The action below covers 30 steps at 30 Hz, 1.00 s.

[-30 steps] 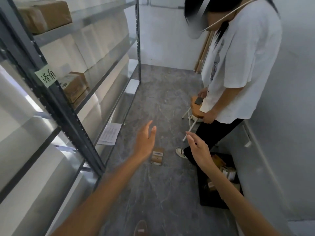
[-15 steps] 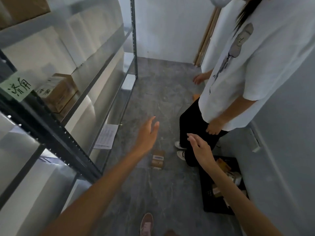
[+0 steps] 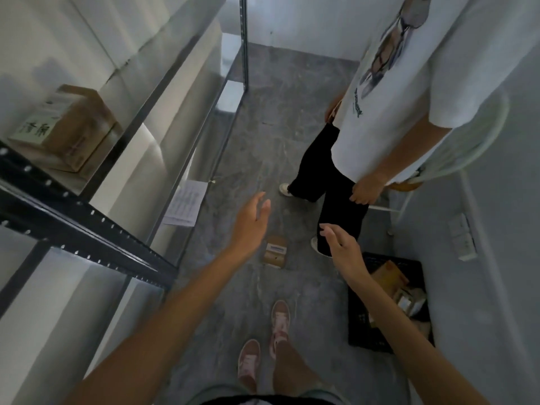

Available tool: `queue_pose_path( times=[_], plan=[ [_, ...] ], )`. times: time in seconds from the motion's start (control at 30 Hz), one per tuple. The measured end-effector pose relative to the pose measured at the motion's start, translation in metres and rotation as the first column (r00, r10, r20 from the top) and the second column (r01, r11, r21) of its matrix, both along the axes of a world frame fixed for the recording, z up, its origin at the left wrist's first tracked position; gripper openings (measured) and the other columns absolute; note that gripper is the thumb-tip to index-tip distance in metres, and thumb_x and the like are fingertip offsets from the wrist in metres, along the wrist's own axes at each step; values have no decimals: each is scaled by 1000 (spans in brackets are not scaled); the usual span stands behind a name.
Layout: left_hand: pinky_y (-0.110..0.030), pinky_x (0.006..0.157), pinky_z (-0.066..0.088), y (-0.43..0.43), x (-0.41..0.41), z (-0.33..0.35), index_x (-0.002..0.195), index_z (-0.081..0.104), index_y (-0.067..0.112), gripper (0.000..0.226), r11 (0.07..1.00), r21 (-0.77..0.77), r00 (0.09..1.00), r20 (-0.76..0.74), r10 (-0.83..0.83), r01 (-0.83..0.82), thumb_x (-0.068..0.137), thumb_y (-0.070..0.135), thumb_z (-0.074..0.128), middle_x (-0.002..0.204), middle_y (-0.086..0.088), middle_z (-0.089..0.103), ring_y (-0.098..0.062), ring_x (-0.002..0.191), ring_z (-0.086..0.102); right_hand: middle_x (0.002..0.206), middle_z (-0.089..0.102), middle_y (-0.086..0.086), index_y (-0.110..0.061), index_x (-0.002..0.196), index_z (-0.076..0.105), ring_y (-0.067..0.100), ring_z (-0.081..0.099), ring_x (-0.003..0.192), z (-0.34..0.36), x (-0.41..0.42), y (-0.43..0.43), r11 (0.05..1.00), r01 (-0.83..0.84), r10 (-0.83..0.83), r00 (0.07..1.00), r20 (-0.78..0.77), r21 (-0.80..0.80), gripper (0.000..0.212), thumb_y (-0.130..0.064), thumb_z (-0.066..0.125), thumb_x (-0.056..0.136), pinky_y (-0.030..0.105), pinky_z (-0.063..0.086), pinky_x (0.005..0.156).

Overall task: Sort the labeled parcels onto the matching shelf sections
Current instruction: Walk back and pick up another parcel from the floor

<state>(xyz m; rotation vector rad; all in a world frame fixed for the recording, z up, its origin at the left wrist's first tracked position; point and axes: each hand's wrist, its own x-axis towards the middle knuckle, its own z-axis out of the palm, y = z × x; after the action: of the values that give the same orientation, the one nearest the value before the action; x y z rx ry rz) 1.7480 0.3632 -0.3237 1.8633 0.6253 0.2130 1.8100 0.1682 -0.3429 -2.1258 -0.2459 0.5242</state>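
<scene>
A small brown parcel (image 3: 275, 251) with a white label lies on the grey floor between my two hands. My left hand (image 3: 250, 222) hangs above and to its left, fingers straight, holding nothing. My right hand (image 3: 342, 251) hovers to the parcel's right, fingers relaxed and empty. A black crate (image 3: 360, 323) at the right wall holds several more parcels. On the metal shelf unit (image 3: 87, 220) at the left sits a brown box (image 3: 74, 127) with a handwritten label.
A person in a white T-shirt (image 3: 409, 83) and black trousers stands just beyond the parcel, holding a stool. A printed sheet (image 3: 187, 203) lies on the lowest shelf. My feet (image 3: 263, 340) stand on the floor below the parcel. The aisle is narrow.
The view has tilted down, so my feet now show. The other person has stepped closer, their legs nearer the parcel. Both my hands stay spread over the parcel.
</scene>
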Motion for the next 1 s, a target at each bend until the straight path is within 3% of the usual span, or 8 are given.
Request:
queue_pose_path(
  times=[0.27, 0.43, 0.57, 0.7, 0.9, 1.0],
  plan=[
    [-38, 108, 38, 11, 63, -43, 131, 50, 5, 40, 997, -18, 993, -97, 75, -77, 98, 27, 41, 133, -13, 56, -24, 125, 51, 117, 62, 6, -11, 122, 58, 11, 51, 102, -47, 74, 5, 999, 5, -9, 993, -114, -39, 35, -31, 40, 99, 25, 37, 89],
    [-23, 99, 35, 16, 80, -77, 128, 52, 4, 37, 996, -13, 981, -172, 88, -92, 98, 22, 41, 132, -12, 56, -24, 123, 51, 109, 65, 15, -5, 105, 64, 24, 60, 101, -83, 103, 8, 996, 82, -84, 968, -237, -21, 30, -26, 43, 99, 33, 44, 88],
    [-29, 100, 38, 29, 98, -122, 125, 55, 1, 36, 994, -23, 966, -240, 98, -107, 97, 20, 43, 129, -15, 59, -26, 119, 54, 112, 65, 16, -6, 111, 64, 30, 59, 110, -130, 120, 13, 986, 154, -169, 926, -337, -71, 29, -23, 44, 98, 44, 44, 100],
    [-27, 98, 37, 46, 119, -194, 123, 55, 1, 33, 994, -58, 947, -314, 67, -89, 97, 18, 44, 127, -16, 59, -28, 119, 54, 105, 65, 14, -2, 112, 62, 30, 60, 105, -199, 137, 20, 979, 170, -201, 896, -397, -113, 29, -20, 43, 99, 38, 45, 92],
    [-31, 104, 36, 64, 147, -359, 133, 47, 3, 36, 993, -115, 893, -449, -38, -15, 98, 11, 38, 137, -16, 51, -28, 124, 50, 96, 62, 15, 1, 112, 62, 16, 55, 77, -356, 165, 42, 954, 213, -290, 832, -474, -210, 28, -16, 44, 98, 24, 43, 65],
    [-29, 102, 36, 72, 168, -452, 133, 45, 7, 36, 988, -151, 870, -489, -65, -11, 99, 10, 34, 140, -16, 47, -28, 126, 47, 96, 62, 12, 0, 113, 62, 20, 56, 84, -449, 179, 54, 954, 163, -272, 825, -495, -253, 29, -18, 44, 98, 22, 43, 65]
  ],
)
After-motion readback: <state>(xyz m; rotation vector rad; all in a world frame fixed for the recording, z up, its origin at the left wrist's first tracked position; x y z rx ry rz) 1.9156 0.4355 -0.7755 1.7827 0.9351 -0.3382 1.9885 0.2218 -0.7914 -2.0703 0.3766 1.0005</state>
